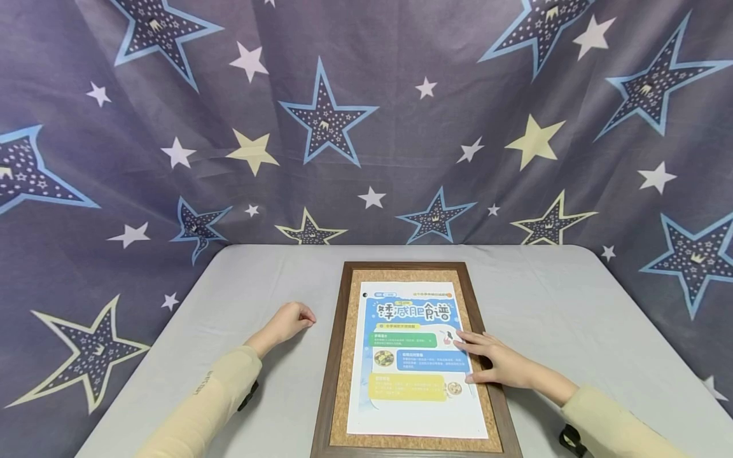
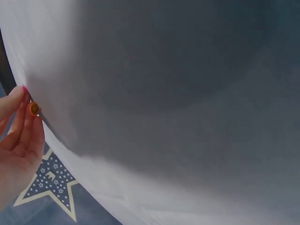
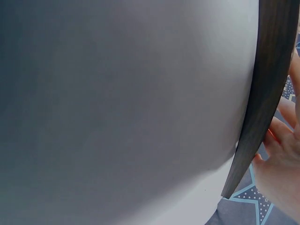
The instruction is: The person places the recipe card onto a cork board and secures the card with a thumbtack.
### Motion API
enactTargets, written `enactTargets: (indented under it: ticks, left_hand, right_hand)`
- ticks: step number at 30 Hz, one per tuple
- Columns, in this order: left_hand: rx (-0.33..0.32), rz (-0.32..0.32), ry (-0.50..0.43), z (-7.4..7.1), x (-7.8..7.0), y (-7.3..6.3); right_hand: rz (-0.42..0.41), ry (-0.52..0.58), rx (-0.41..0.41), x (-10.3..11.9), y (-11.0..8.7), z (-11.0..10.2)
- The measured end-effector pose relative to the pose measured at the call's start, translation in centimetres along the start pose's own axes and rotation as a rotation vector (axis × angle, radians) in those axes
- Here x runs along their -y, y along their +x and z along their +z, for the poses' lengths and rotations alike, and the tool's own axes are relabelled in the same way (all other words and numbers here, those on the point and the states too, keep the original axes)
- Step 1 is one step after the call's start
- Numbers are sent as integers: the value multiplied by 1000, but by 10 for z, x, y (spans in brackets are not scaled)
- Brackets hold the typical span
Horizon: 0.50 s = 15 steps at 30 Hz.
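My left hand (image 1: 290,321) is just above the table, left of a framed cork board (image 1: 338,356). In the left wrist view its fingers hold a small orange round-headed push pin (image 2: 34,109), and a small pink thing (image 2: 25,88) shows at the thumb tip. A printed poster sheet (image 1: 418,420) with Chinese text lies on the cork. A dark round pin head (image 1: 364,294) is at its top left corner, and a small orange spot (image 1: 449,294) at its top right. My right hand (image 1: 501,361) rests with spread fingers on the sheet's right edge, across the frame.
The board's brown wooden frame (image 3: 267,70) crosses the right wrist view. A pale grey cloth covers the table (image 1: 275,394). Behind it hangs a dark curtain (image 1: 389,127) with a star print. Dark bands sit at both wrists.
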<state>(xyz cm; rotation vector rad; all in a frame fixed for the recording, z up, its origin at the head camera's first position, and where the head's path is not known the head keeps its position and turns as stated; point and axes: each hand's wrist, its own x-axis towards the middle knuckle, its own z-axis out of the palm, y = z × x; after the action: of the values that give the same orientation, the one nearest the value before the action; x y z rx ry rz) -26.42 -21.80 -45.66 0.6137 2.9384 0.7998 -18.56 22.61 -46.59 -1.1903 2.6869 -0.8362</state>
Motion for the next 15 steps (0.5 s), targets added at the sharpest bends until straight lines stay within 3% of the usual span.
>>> enactTargets:
  ticks: [5,15]
  left_hand:
    - [-17,-12,-8,1,-1,0]
    - [-30,-32,-128,0,-6,1]
  right_hand:
    - [-14,2,-5,1,1,0]
    - [-1,-1,-2,1,0,-1]
